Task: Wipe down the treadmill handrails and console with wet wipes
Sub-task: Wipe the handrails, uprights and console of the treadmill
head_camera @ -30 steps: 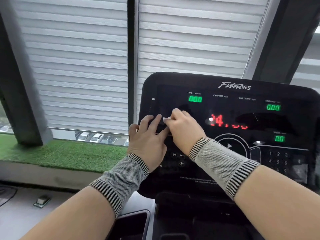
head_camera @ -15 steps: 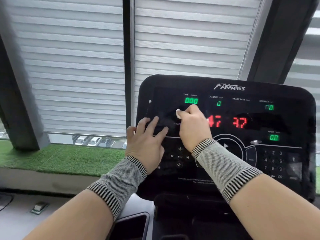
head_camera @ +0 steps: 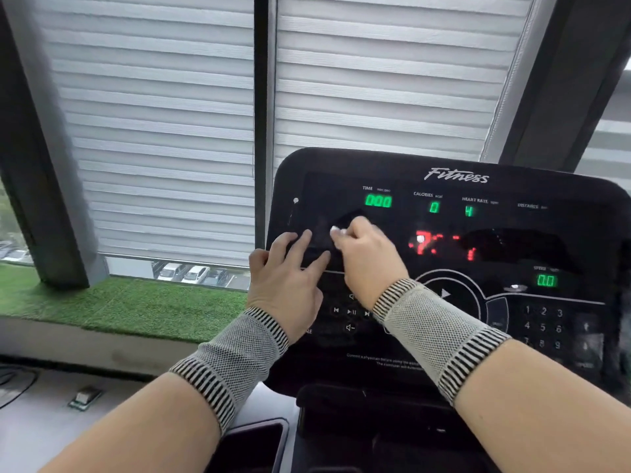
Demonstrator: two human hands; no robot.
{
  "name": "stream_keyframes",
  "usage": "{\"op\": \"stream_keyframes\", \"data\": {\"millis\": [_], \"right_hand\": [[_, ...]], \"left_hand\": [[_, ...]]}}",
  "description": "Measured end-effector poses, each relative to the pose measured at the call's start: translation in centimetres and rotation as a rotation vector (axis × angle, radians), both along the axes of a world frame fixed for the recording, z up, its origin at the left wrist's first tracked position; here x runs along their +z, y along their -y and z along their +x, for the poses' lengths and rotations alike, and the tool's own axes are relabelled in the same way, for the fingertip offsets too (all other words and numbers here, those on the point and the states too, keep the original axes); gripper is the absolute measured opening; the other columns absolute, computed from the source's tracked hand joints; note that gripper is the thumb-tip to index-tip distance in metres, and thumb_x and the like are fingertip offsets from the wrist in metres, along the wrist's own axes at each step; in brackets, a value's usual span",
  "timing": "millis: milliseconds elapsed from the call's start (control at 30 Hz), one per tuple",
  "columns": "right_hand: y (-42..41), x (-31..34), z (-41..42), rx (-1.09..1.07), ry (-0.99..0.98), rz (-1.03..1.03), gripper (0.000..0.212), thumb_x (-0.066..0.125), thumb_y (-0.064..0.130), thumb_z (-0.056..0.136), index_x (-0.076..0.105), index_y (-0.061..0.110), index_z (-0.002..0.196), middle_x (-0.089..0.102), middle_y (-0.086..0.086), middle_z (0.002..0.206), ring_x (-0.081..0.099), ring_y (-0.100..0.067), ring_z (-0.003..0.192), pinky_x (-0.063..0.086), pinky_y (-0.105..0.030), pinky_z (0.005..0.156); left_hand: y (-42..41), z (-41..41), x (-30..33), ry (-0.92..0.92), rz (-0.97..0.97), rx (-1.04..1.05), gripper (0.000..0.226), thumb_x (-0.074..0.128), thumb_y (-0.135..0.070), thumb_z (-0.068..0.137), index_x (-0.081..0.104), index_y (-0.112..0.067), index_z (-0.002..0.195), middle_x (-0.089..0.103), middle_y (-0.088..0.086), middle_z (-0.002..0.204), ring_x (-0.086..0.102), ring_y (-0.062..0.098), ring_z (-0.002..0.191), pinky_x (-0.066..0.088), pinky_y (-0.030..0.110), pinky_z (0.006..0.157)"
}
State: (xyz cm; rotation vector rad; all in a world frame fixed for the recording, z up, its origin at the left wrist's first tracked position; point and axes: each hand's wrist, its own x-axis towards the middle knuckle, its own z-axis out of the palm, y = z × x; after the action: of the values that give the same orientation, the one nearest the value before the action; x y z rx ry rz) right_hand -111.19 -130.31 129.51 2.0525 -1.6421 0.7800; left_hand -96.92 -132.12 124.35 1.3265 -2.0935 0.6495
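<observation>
Step in hand, as judged: wiping of the console face, upper-left display area.

A small white crumpled wet wipe (head_camera: 336, 230) is pinched in the curled fingers of the right hand (head_camera: 367, 259) and pressed against the glossy black plastic treadmill console (head_camera: 444, 336), just below the green TIME readout (head_camera: 378, 201). Only a corner of the wipe is seen past the fingertips; the rest is hidden in the fist.

The left hand (head_camera: 285, 281) is laid flat on the console's left edge, fingers spread and straight, nothing held; bracing is presumed.

Striped grey knitted wrist sleeves (head_camera: 433, 332) are worn on both forearms.

The red centre digits (head_camera: 440, 245), the round play button ring (head_camera: 447, 295) and the number keypad (head_camera: 543, 327) lie to the right, apart from the wipe. Handrails are not in view.

Next move, as judged: strokes to be carried rightward across the display, then down over the buttons. Light pressure is called for, since the panel is lit and keys could be triggered.
</observation>
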Motion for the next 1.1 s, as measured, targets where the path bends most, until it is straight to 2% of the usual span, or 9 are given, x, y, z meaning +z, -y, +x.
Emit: {"op": "stream_keyframes", "data": {"millis": [67, 167, 267, 367, 567, 667, 767, 967, 1100], "right_hand": [[0.3, 0.3, -0.1, 0.04, -0.066, 0.021, 0.033, 0.051, 0.009, 0.093, 0.056, 0.011, 0.125, 0.049, -0.006, 0.105, 0.049, -0.022, 0.093, 0.046, -0.031, 0.078], [0.4, 1.8, -1.1, 0.065, 0.089, -0.127, 0.024, 0.053, 0.011, 0.093, 0.068, 0.011, 0.112, 0.052, -0.004, 0.092, 0.044, -0.015, 0.077, 0.037, -0.024, 0.069], [-0.3, 2.0, -0.8, 0.189, 0.127, -0.116, 0.022, 0.054, 0.015, 0.093, 0.07, 0.011, 0.107, 0.05, 0.0, 0.086, 0.046, -0.012, 0.073, 0.04, -0.023, 0.067], [-0.1, 1.7, 0.1, 0.239, 0.127, -0.111, 0.022, 0.053, 0.019, 0.095, 0.07, 0.012, 0.107, 0.048, 0.003, 0.087, 0.047, -0.012, 0.073, 0.04, -0.023, 0.067], [1.3, 2.3, 1.4, 0.195, 0.067, -0.089, 0.027, 0.057, 0.01, 0.092, 0.066, 0.014, 0.117, 0.049, 0.0, 0.093, 0.047, -0.016, 0.078, 0.047, -0.028, 0.072], [3.0, 4.6, 2.6, 0.136, 0.032, -0.109, 0.033, 0.055, 0.009, 0.092, 0.062, 0.017, 0.124, 0.047, 0.001, 0.098, 0.049, -0.016, 0.088, 0.046, -0.027, 0.079], [4.4, 5.6, 3.9, 0.116, -0.05, -0.057, 0.031, 0.053, 0.011, 0.094, 0.061, 0.017, 0.123, 0.047, 0.0, 0.099, 0.05, -0.018, 0.092, 0.049, -0.03, 0.083], [4.0, 2.0, 4.9, 0.11, -0.155, -0.144, 0.038, 0.077, -0.009, 0.064, 0.073, 0.005, 0.099, 0.054, -0.008, 0.079, 0.055, -0.026, 0.067, 0.056, -0.036, 0.056], [4.9, 3.5, 5.3, 0.028, -0.184, -0.173, 0.036, 0.065, -0.005, 0.079, 0.068, 0.005, 0.113, 0.054, -0.011, 0.089, 0.054, -0.027, 0.078, 0.056, -0.038, 0.07]], "left_hand": [[-0.2, -0.1, 0.2, -0.006, -0.003, -0.003, 0.052, 0.072, -0.031, 0.065, 0.066, -0.029, 0.116, 0.055, 0.009, 0.135, 0.042, 0.03, 0.123, 0.03, 0.046, 0.089], [-0.8, 0.1, 0.4, -0.033, 0.018, -0.007, 0.049, 0.064, -0.03, 0.068, 0.065, -0.03, 0.117, 0.054, 0.007, 0.136, 0.037, 0.028, 0.125, 0.037, 0.052, 0.088], [-1.0, 0.9, 1.0, -0.12, 0.008, 0.071, 0.053, 0.064, -0.027, 0.07, 0.061, -0.025, 0.124, 0.051, 0.003, 0.138, 0.033, 0.024, 0.123, 0.04, 0.052, 0.087], [-0.9, 2.6, 1.2, -0.21, 0.05, 0.142, 0.055, 0.065, -0.024, 0.077, 0.055, -0.02, 0.131, 0.044, 0.001, 0.144, 0.025, 0.022, 0.127, 0.033, 0.051, 0.093], [0.6, 5.1, 1.8, -0.212, 0.158, 0.145, 0.061, 0.048, -0.042, 0.091, 0.027, -0.03, 0.147, 0.018, -0.007, 0.156, 0.007, 0.017, 0.136, 0.02, 0.045, 0.104], [2.4, 5.7, 3.3, -0.202, 0.13, 0.072, 0.067, 0.046, -0.051, 0.09, 0.021, -0.033, 0.149, 0.017, -0.005, 0.156, 0.01, 0.02, 0.139, 0.019, 0.044, 0.104], [4.0, 6.2, 3.8, -0.148, 0.112, 0.032, 0.062, 0.043, -0.048, 0.092, 0.021, -0.035, 0.149, 0.014, -0.005, 0.157, 0.006, 0.019, 0.138, 0.017, 0.044, 0.103], [5.9, 7.2, 2.9, -0.103, 0.078, -0.043, 0.057, 0.039, -0.043, 0.095, 0.022, -0.036, 0.149, 0.02, -0.003, 0.156, 0.008, 0.019, 0.134, 0.023, 0.046, 0.101], [6.5, 7.3, 2.3, -0.113, 0.041, -0.075, 0.058, 0.038, -0.044, 0.089, 0.026, -0.035, 0.145, 0.025, 0.004, 0.153, 0.019, 0.024, 0.13, 0.033, 0.05, 0.095]]}}
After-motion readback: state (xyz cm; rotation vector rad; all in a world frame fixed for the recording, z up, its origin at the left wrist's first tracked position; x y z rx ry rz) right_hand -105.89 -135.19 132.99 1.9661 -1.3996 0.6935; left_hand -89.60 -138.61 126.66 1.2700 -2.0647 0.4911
